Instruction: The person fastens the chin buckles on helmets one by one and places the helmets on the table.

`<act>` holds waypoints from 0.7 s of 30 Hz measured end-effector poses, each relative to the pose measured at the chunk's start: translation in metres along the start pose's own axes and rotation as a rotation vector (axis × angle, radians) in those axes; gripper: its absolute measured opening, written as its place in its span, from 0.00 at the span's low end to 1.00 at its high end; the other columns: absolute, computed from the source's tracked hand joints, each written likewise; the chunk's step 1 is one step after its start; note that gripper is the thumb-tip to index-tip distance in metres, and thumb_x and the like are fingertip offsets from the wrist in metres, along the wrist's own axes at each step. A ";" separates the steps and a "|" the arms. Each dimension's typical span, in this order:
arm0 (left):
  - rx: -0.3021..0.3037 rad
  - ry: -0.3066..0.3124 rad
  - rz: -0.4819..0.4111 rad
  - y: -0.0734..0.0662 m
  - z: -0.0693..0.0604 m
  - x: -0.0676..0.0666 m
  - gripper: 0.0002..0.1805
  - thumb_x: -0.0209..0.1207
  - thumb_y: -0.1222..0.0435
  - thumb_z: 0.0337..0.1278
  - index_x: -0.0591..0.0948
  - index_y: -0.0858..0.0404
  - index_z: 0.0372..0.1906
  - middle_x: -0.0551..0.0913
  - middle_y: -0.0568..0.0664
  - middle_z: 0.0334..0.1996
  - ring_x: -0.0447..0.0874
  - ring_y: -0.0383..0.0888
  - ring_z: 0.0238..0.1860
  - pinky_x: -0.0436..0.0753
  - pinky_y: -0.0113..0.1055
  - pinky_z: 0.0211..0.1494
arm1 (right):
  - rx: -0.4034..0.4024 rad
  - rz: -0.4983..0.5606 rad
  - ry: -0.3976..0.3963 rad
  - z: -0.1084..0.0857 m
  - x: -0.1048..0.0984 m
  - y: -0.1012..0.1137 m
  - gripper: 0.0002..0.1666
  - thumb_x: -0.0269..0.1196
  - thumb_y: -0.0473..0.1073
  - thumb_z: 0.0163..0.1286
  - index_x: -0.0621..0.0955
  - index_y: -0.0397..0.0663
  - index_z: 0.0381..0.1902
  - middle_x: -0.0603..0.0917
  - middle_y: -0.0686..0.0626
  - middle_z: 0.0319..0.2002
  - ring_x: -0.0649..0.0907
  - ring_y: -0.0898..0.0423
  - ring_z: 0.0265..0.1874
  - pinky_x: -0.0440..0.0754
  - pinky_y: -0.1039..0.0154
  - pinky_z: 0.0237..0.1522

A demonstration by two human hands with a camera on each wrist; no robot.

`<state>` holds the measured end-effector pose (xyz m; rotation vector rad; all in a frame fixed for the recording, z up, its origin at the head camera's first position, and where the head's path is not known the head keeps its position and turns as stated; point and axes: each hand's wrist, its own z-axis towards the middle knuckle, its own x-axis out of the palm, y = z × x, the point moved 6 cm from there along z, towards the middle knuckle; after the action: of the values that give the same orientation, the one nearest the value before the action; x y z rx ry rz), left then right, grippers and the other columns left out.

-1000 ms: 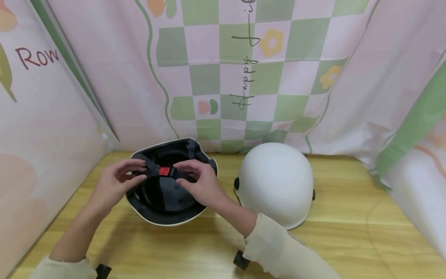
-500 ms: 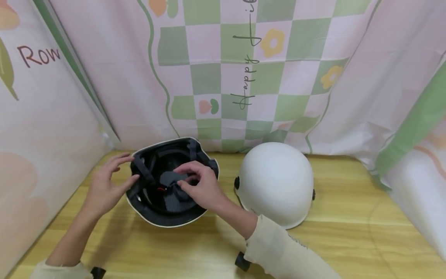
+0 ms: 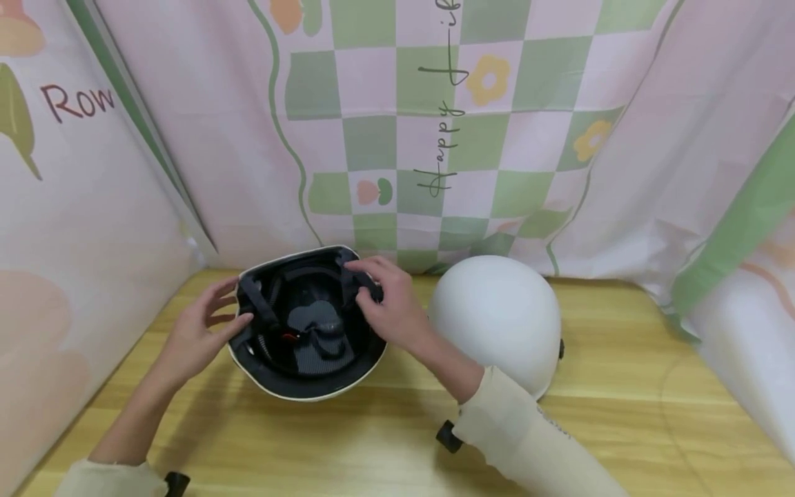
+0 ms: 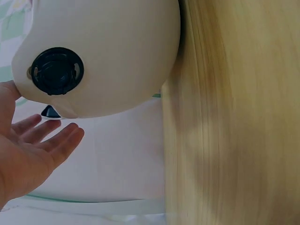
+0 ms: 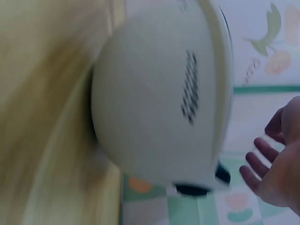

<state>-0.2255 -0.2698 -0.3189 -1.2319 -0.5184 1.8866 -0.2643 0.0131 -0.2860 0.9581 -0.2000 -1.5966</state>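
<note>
An upturned white helmet (image 3: 276, 382) lies with its black lining facing up in the head view. My left hand (image 3: 195, 335) rests at its left rim, thumb at the edge and fingers spread. In the left wrist view, a round black fitting (image 4: 57, 71) sits on the shell near the fingers. My right hand (image 3: 391, 304) hovers at the right rim, its thumb and index finger apart around a dark strap part (image 3: 350, 276); no grip shows. Inside, the left strap (image 3: 261, 304) lies loose, with a bit of red buckle (image 3: 289, 337) showing low in the lining.
A second white helmet (image 3: 497, 317) stands dome up to the right, partly behind the right forearm. Both are on a wooden table (image 3: 310, 449). A patterned curtain (image 3: 366, 145) hangs behind, with a printed panel (image 3: 74, 207) at the left.
The buckle has come apart and its straps have dropped into the helmet. My left hand moved from the strap to the left rim; my right hand moved to the right rim.
</note>
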 end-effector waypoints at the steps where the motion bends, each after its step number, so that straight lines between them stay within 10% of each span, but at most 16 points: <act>1: -0.002 0.003 0.001 0.001 0.001 0.000 0.33 0.66 0.73 0.66 0.68 0.74 0.73 0.72 0.72 0.68 0.77 0.70 0.61 0.74 0.12 0.50 | 0.022 -0.026 0.006 0.002 -0.004 -0.004 0.25 0.56 0.27 0.65 0.82 0.34 0.60 0.84 0.39 0.57 0.82 0.45 0.58 0.80 0.47 0.55; 12: -0.005 0.010 -0.006 0.009 0.010 0.001 0.32 0.65 0.73 0.67 0.69 0.73 0.72 0.76 0.71 0.64 0.81 0.59 0.58 0.76 0.14 0.49 | 0.377 -0.094 0.375 -0.002 -0.001 -0.052 0.45 0.57 0.39 0.70 0.57 0.44 0.83 0.64 0.41 0.79 0.73 0.42 0.71 0.73 0.46 0.68; 17: -0.052 0.022 -0.032 0.017 0.012 -0.001 0.32 0.64 0.70 0.70 0.70 0.67 0.75 0.80 0.70 0.59 0.78 0.30 0.51 0.78 0.17 0.47 | 0.377 0.026 0.444 -0.008 0.001 -0.054 0.48 0.55 0.39 0.69 0.51 0.46 0.84 0.63 0.37 0.78 0.72 0.39 0.71 0.72 0.43 0.69; 21: -0.069 0.046 -0.087 0.022 0.012 -0.001 0.31 0.61 0.68 0.73 0.68 0.65 0.77 0.79 0.70 0.58 0.79 0.27 0.50 0.79 0.19 0.48 | 0.343 0.080 0.464 -0.007 -0.004 -0.050 0.47 0.50 0.37 0.70 0.50 0.44 0.84 0.66 0.34 0.76 0.72 0.38 0.71 0.72 0.42 0.68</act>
<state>-0.2453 -0.2822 -0.3286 -1.2741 -0.6070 1.7767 -0.2974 0.0334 -0.3192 1.5386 -0.1885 -1.2469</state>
